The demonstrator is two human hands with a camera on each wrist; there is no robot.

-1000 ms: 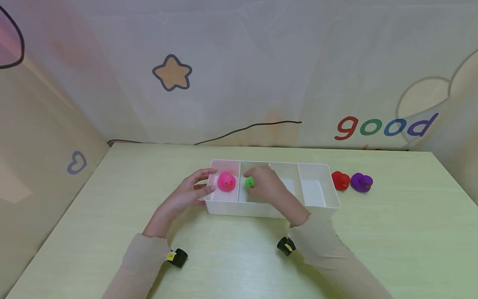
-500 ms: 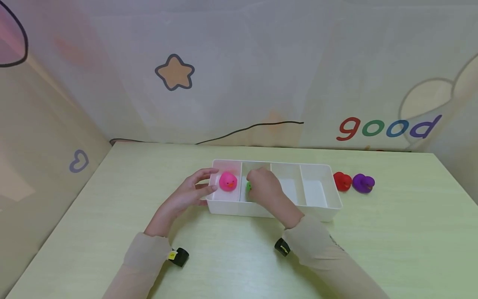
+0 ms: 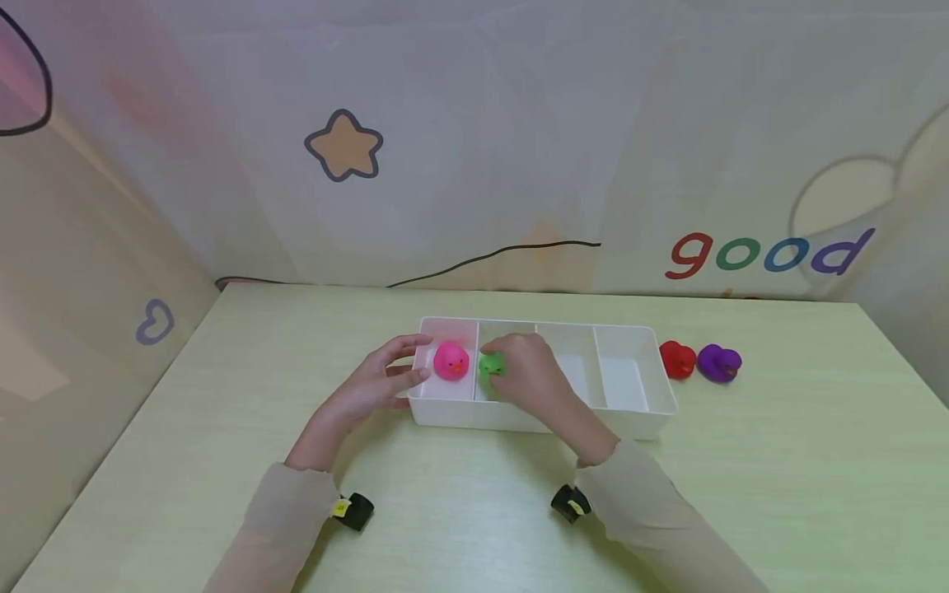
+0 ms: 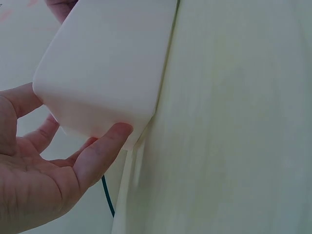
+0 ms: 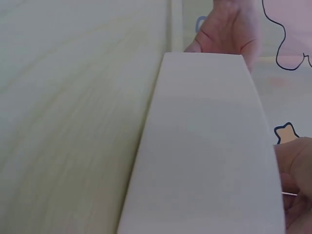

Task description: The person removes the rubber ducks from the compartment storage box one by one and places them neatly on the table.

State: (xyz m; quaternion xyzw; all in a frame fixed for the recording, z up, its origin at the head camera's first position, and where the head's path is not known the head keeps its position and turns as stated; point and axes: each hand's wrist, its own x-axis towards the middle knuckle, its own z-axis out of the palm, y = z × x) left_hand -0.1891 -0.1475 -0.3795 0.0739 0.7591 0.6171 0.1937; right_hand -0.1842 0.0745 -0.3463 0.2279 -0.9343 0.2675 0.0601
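Note:
A long white divided tray (image 3: 474, 414) stands on the table. My left hand (image 3: 371, 383) rests against its left end, fingers spread; in the left wrist view the thumb (image 4: 105, 148) touches the end wall. A pink rubber duck (image 3: 451, 361) sits in the leftmost compartment. In the compartment beside it is a green rubber duck (image 3: 490, 365), partly covered by my right hand (image 3: 530, 371), which holds it between thumb and index finger. The right wrist view shows that hand (image 5: 297, 180) partly behind the tray's wall (image 5: 204, 146), with the duck hidden.
A red rubber duck (image 3: 678, 360) and a purple rubber duck (image 3: 719, 363) sit side by side just right of the tray. A printed cloth backdrop (image 3: 474, 165) rises behind the table (image 3: 460, 511).
My right hand has shifted slightly over the second compartment, dipping left and then back, and more of the green duck now shows. My left hand stays at the tray's end.

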